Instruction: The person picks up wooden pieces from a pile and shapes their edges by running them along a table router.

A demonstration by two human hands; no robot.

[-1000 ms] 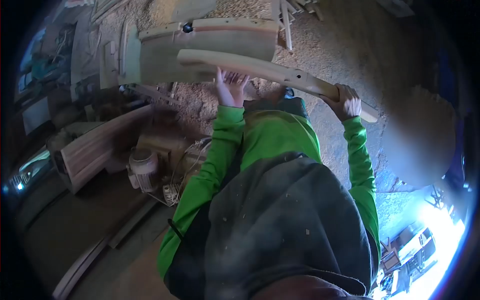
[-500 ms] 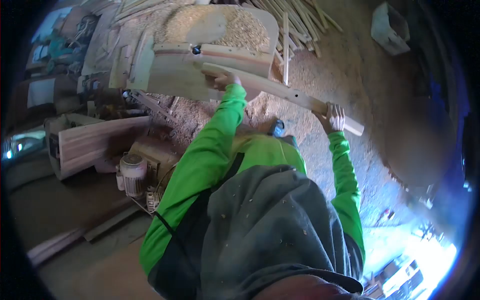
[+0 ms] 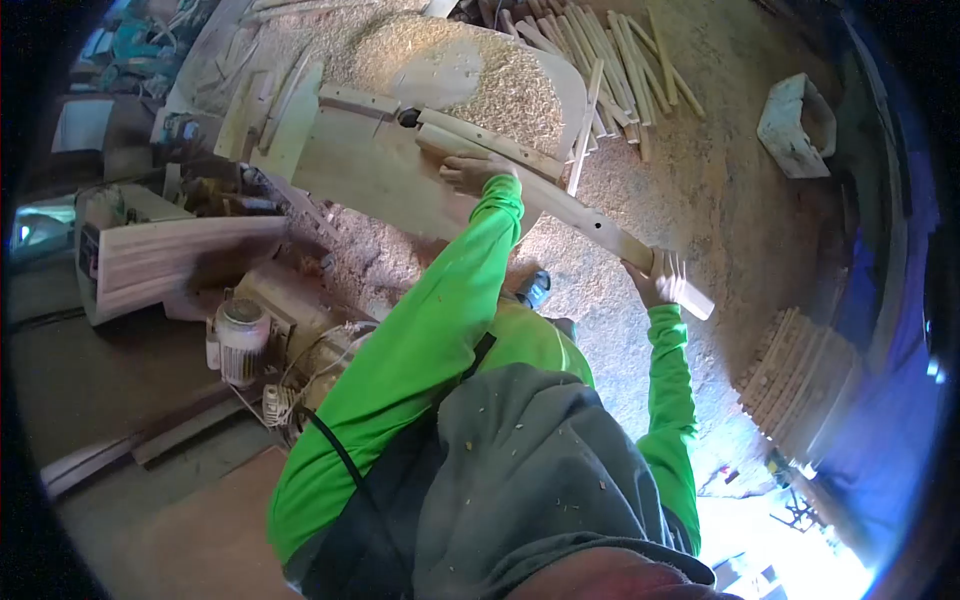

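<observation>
A long wooden plank (image 3: 560, 205) with a dark hole slants across the view, its left end on the flat worktable (image 3: 365, 165). Near that left end, the fingers of my left hand (image 3: 478, 173) are closed on the plank's near edge. My right hand (image 3: 658, 278) grips it near the far right end, out past the table. A wooden fence strip (image 3: 490, 142) runs right behind the plank. Just beyond the plank's left end, a small dark round cutter (image 3: 408, 117) sits in the gap between this strip and a second fence strip (image 3: 360, 101).
Wood shavings (image 3: 520, 95) cover the table behind the fence. Several wooden sticks (image 3: 620, 70) lie beyond it. A white container (image 3: 797, 125) stands on the floor at right, above stacked slatted wood (image 3: 800, 380). An electric motor (image 3: 242, 340) and a wooden panel (image 3: 185, 260) are at left.
The camera view has shifted. The plank slants more steeply, and its left end lies closer to the cutter and fence. Both hands still hold it.
</observation>
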